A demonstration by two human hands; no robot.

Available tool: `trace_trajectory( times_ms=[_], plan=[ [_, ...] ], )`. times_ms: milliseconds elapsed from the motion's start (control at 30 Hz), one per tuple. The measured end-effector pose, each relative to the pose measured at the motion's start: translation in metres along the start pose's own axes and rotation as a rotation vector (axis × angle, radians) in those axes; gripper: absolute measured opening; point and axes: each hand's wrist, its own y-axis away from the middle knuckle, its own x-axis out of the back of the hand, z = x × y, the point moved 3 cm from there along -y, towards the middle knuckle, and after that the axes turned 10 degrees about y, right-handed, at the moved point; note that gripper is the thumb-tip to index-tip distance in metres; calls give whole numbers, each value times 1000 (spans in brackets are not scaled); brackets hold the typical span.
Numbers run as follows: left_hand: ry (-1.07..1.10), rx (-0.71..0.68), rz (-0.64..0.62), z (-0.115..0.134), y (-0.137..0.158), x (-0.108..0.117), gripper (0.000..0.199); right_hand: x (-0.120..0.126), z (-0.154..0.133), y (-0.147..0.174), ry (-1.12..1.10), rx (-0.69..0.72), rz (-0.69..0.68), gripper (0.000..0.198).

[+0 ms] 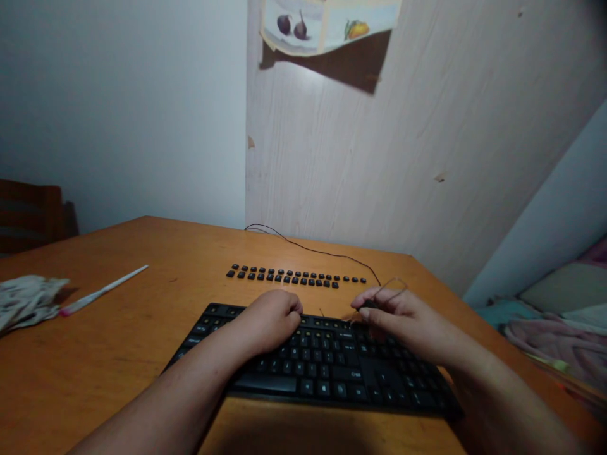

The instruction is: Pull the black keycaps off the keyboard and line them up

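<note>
A black keyboard lies on the wooden table, with many keycaps off its upper rows and small yellowish key stems bare there. My left hand is closed at the keyboard's far edge, its fingers curled and partly hidden. Over the upper right part, my right hand pinches a wire keycap puller with a dark handle; a thin wire loop sticks up behind the fingers. The puller's lower wires reach toward the top row. Beyond the keyboard, loose black keycaps stand in two rows.
A black cable runs across the back of the table. At left lie a white stick-like pen or brush and a crumpled pale cloth or bag. A wooden chair stands left; bedding is at right.
</note>
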Motion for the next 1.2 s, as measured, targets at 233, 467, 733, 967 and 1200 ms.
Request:
trace_trajectory(
  times_ms=[233, 467, 733, 967, 1200],
  plan=[
    [-1, -1, 5, 1, 0, 0, 25, 4, 3, 1, -3, -24, -26, 32],
    [-17, -3, 3, 4, 1, 1, 25, -8, 1, -1, -96, -87, -12, 34],
    [-15, -1, 15, 3, 2, 0, 26, -16, 6, -4, -69, -82, -25, 27],
    [-19, 13, 22, 4, 2, 0, 26, -17, 10, -5, 69, -37, -5, 23],
    [-41, 16, 2, 4, 2, 0, 27, -15, 7, -2, 265, 42, -22, 25]
  ],
)
